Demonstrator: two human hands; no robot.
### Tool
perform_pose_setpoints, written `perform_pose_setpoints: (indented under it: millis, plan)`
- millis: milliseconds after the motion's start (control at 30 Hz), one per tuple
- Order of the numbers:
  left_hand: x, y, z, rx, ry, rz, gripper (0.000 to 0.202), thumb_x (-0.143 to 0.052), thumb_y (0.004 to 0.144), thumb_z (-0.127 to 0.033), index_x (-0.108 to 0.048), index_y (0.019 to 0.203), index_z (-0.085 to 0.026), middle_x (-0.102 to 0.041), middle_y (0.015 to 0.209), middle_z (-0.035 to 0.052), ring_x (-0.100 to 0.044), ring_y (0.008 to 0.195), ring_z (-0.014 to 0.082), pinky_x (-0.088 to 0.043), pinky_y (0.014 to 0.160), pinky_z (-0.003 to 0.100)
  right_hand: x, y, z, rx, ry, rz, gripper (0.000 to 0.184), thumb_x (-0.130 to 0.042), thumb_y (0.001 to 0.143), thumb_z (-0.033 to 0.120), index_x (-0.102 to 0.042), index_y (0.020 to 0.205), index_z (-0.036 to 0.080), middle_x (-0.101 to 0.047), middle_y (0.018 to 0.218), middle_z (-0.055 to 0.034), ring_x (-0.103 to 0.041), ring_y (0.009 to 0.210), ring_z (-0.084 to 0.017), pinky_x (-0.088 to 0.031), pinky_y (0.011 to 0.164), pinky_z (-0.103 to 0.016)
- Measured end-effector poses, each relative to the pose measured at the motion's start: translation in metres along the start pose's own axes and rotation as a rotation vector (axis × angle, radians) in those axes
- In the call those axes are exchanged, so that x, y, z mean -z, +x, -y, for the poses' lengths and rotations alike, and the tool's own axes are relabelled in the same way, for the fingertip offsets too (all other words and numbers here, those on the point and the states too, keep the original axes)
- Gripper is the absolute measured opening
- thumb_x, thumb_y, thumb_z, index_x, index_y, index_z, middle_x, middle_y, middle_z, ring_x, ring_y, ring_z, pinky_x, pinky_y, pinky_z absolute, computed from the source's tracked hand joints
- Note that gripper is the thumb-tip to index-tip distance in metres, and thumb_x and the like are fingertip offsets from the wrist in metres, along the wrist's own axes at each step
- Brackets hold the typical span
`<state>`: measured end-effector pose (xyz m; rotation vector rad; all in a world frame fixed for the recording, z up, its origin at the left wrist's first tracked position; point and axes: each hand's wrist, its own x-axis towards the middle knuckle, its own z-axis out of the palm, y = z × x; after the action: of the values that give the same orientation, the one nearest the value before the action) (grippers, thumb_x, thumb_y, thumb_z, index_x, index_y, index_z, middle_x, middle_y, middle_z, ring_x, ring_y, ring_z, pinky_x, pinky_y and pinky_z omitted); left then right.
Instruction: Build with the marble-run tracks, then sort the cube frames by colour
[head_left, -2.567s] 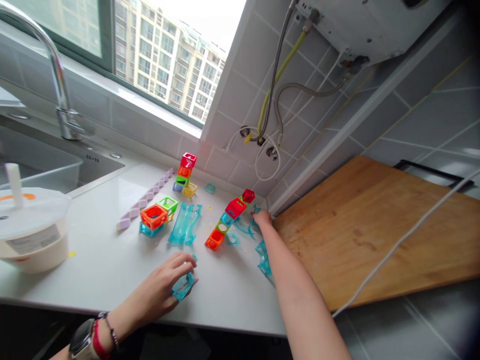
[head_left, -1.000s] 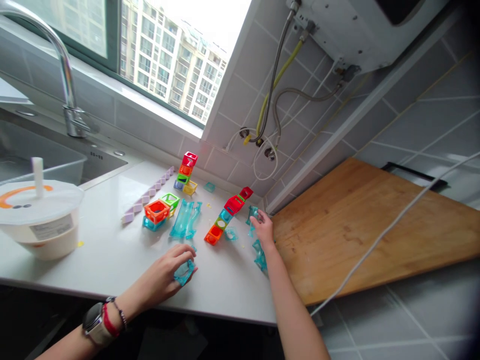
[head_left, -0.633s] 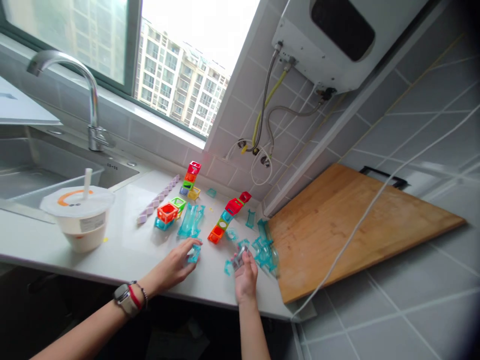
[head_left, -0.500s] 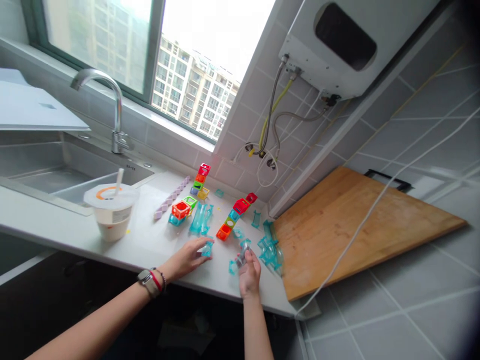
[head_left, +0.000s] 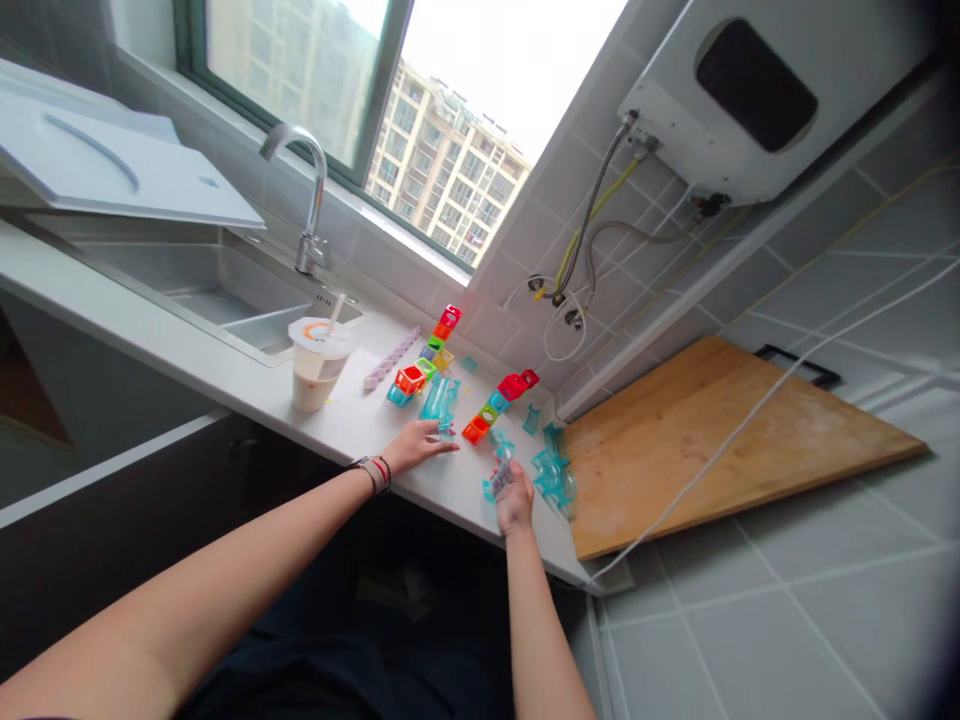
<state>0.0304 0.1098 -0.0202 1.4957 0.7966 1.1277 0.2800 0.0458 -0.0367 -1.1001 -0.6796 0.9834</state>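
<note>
My left hand has its thumb and fingers around a small translucent teal plastic track piece. Just beyond it lie longer teal track pieces. My right hand grips a clear greyish plastic piece, whose exact kind is unclear. A loose teal piece sits at its left. Between and beyond the hands runs a row of coloured see-through blocks, red at the far end, orange at the near one. Farther left stands another group of coloured blocks.
A lidded drink cup with a straw stands near the counter edge, left of a lilac strip. Teal pieces pile up beside a leaning wooden board. The sink and tap are at left.
The view has shifted, so the counter appears farther left to right and higher. My left hand has moved farther in over the counter, closer to the long track pieces. My right hand keeps its grip.
</note>
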Motion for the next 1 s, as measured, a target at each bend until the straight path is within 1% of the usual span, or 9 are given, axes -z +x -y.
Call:
perform_pose_setpoints:
  millis: [100,200,267,333,433,567,733,900,1000]
  plan:
    - [0.001,0.002,0.003,0.049,-0.056,0.005,0.069,-0.085,0.072,-0.066,-0.075,0.113,-0.012,-0.08,0.094,0.012,-0.075,0.081,0.0251,-0.061,0.068,0.035,0.001,0.002,0.0,-0.004,-0.034,0.016,0.043,-0.079,0.076,0.051,-0.071,0.103,0.019,-0.082,0.101,-0.0067,-0.072,0.076,-0.017,-0.058,0.068,-0.029]
    - [0.004,0.004,0.005,0.099,-0.096,0.011,0.054,-0.072,0.091,-0.062,-0.072,0.113,-0.013,-0.077,0.089,0.0066,-0.071,0.069,0.0165,-0.059,0.063,0.031,0.002,0.001,0.0,-0.01,-0.04,0.04,0.042,-0.078,0.078,0.053,-0.071,0.102,0.019,-0.082,0.102,-0.0063,-0.071,0.074,-0.016,-0.057,0.067,-0.029]
    - [0.007,0.005,0.004,0.128,-0.116,0.008,0.052,-0.062,0.098,-0.063,-0.071,0.11,-0.013,-0.075,0.085,0.0041,-0.065,0.06,0.0128,-0.056,0.06,0.029,0.002,0.0,0.0,-0.009,-0.032,0.055,0.044,-0.079,0.078,0.054,-0.072,0.104,0.019,-0.081,0.105,-0.0066,-0.069,0.072,-0.015,-0.057,0.067,-0.028]
    - [0.009,0.005,0.003,0.151,-0.138,-0.001,0.064,-0.056,0.096,-0.072,-0.072,0.104,-0.011,-0.075,0.078,0.0057,-0.06,0.053,0.0118,-0.051,0.056,0.027,0.002,-0.001,0.0,-0.002,-0.019,0.061,0.046,-0.081,0.077,0.054,-0.072,0.106,0.019,-0.081,0.106,-0.0067,-0.069,0.072,-0.014,-0.058,0.068,-0.028]
    - [0.012,0.004,0.001,0.177,-0.164,-0.014,0.081,-0.051,0.087,-0.086,-0.072,0.095,-0.009,-0.076,0.071,0.0112,-0.053,0.045,0.0112,-0.042,0.048,0.026,0.0,-0.004,0.001,0.012,0.002,0.063,0.048,-0.082,0.076,0.056,-0.071,0.106,0.019,-0.08,0.105,-0.0065,-0.069,0.072,-0.015,-0.058,0.067,-0.029]
    - [0.013,0.003,0.001,0.201,-0.174,-0.01,0.08,-0.058,0.081,-0.088,-0.072,0.088,-0.009,-0.076,0.069,0.0123,-0.049,0.042,0.0106,-0.035,0.046,0.025,-0.001,-0.005,0.001,0.007,0.03,0.071,0.05,-0.079,0.078,0.06,-0.07,0.106,0.019,-0.08,0.109,-0.0087,-0.068,0.068,-0.015,-0.057,0.063,-0.03]
    - [0.014,0.002,0.001,0.209,-0.158,-0.016,0.076,-0.062,0.082,-0.084,-0.072,0.091,-0.009,-0.075,0.068,0.0109,-0.048,0.045,0.011,-0.038,0.049,0.025,0.0,-0.004,0.001,-0.02,0.096,0.065,0.049,-0.082,0.078,0.055,-0.072,0.11,0.018,-0.08,0.111,-0.009,-0.069,0.07,-0.016,-0.06,0.069,-0.032]
    - [0.015,0.001,-0.002,0.2,-0.107,-0.045,0.08,-0.058,0.081,-0.088,-0.071,0.093,-0.01,-0.076,0.075,0.0127,-0.053,0.049,0.0135,-0.041,0.052,0.026,-0.002,-0.005,0.002,-0.045,0.199,0.081,0.06,-0.091,0.073,0.041,-0.068,0.126,0.022,-0.08,0.117,-0.008,-0.075,0.092,-0.02,-0.06,0.088,-0.036]
    - [0.015,0.001,-0.004,0.206,-0.073,-0.058,0.08,-0.055,0.083,-0.087,-0.071,0.094,-0.01,-0.076,0.075,0.0133,-0.056,0.049,0.0147,-0.041,0.051,0.026,-0.004,-0.007,0.003,-0.062,0.25,0.111,0.062,-0.093,0.071,0.036,-0.069,0.126,0.022,-0.08,0.113,-0.0086,-0.075,0.101,-0.023,-0.059,0.093,-0.038]
